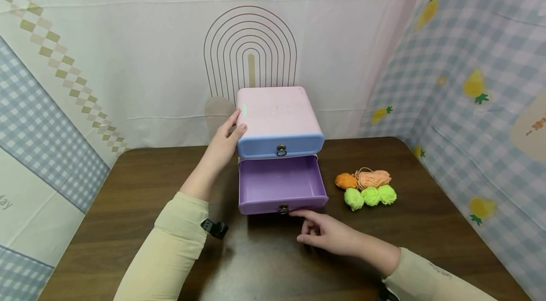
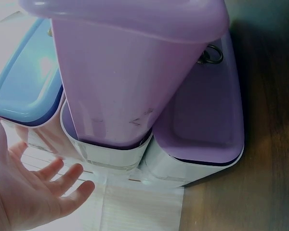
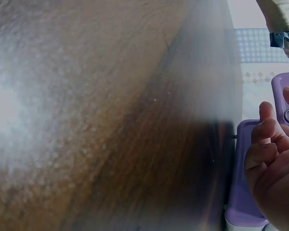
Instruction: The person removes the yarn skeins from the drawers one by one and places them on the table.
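A small pink-topped drawer unit (image 1: 277, 111) stands on the table, with a blue drawer (image 1: 281, 144) pushed in at the top. Below it, a purple drawer (image 1: 281, 182) is pulled out, showing its bare inside. My left hand (image 1: 223, 142) rests against the unit's upper left side, thumb near the top's front edge. In the left wrist view its fingers (image 2: 67, 180) are spread and relaxed. My right hand (image 1: 330, 232) reaches with a straight index finger to the purple drawer's ring pull (image 1: 283, 209); its other fingers are bent. Another purple drawer (image 2: 202, 110) sits pushed in at the bottom.
Right of the unit lie several small yarn balls: green (image 1: 370, 196), orange (image 1: 346, 181) and a peach skein (image 1: 373, 178). Patterned cloth (image 1: 170, 54) hangs behind the brown table (image 1: 141, 196), and checked cloth (image 1: 482, 116) hangs on the right.
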Action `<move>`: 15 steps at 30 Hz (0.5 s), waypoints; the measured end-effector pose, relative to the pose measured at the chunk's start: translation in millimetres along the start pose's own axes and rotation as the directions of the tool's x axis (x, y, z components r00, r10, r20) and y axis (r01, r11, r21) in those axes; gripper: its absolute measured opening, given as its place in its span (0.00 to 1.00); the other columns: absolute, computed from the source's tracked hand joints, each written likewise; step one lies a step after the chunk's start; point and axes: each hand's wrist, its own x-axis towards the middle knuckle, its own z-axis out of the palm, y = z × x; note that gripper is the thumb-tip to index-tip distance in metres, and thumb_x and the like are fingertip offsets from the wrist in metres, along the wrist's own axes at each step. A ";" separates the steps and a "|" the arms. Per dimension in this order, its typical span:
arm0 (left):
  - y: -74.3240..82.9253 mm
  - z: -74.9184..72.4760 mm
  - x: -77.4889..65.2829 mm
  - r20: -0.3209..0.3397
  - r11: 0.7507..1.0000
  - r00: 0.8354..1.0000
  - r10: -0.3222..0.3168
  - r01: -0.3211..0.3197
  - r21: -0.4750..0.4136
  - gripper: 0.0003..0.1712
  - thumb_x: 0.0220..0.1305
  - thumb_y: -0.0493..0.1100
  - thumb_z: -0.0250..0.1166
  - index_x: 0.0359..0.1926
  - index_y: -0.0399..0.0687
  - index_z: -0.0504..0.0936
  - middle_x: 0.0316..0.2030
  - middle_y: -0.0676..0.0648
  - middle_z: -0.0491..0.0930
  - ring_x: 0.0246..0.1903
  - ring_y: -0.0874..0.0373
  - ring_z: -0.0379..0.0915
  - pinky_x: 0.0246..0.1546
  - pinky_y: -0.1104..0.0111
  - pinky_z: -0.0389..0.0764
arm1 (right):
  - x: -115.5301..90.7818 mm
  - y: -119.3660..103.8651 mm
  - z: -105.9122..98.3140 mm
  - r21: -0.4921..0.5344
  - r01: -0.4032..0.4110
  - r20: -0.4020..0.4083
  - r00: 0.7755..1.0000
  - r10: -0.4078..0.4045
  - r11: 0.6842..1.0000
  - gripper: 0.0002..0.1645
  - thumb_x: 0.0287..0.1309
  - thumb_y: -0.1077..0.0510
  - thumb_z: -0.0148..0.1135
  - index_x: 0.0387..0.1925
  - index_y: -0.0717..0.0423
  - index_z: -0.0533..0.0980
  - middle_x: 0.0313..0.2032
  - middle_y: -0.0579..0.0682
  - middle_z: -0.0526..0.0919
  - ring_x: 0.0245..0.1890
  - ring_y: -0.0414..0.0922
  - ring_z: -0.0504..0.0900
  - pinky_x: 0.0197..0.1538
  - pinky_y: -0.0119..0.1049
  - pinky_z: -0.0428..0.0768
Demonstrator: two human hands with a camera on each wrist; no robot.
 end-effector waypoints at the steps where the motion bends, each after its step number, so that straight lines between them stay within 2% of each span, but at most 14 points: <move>1: 0.0 0.0 0.2 0.002 1.000 1.000 0.001 -0.001 0.000 0.38 0.73 0.63 0.50 0.79 0.65 0.51 0.71 0.41 0.58 0.66 0.42 0.63 0.61 0.48 0.70 | 0.2 0.3 0.4 0.007 0.002 0.000 1.000 -0.002 1.000 0.34 0.68 0.49 0.61 0.70 0.55 0.64 0.28 0.41 0.80 0.20 0.33 0.73 0.26 0.29 0.75; 10: 0.0 0.6 0.5 -0.001 1.000 1.000 0.001 -0.001 -0.006 0.38 0.73 0.62 0.51 0.78 0.64 0.52 0.71 0.41 0.59 0.65 0.42 0.64 0.60 0.48 0.71 | 0.0 1.8 4.6 0.115 0.047 -0.010 0.999 -0.046 0.992 0.35 0.67 0.53 0.62 0.70 0.58 0.63 0.27 0.44 0.80 0.20 0.36 0.76 0.26 0.30 0.76; 15: 0.3 0.0 0.3 -0.003 1.000 1.000 -0.003 0.003 -0.008 0.38 0.73 0.62 0.51 0.79 0.64 0.51 0.71 0.41 0.59 0.65 0.42 0.64 0.60 0.48 0.71 | 0.3 3.3 6.2 0.174 0.084 -0.013 0.996 -0.083 0.981 0.35 0.67 0.56 0.62 0.71 0.57 0.61 0.27 0.45 0.80 0.20 0.33 0.74 0.24 0.29 0.76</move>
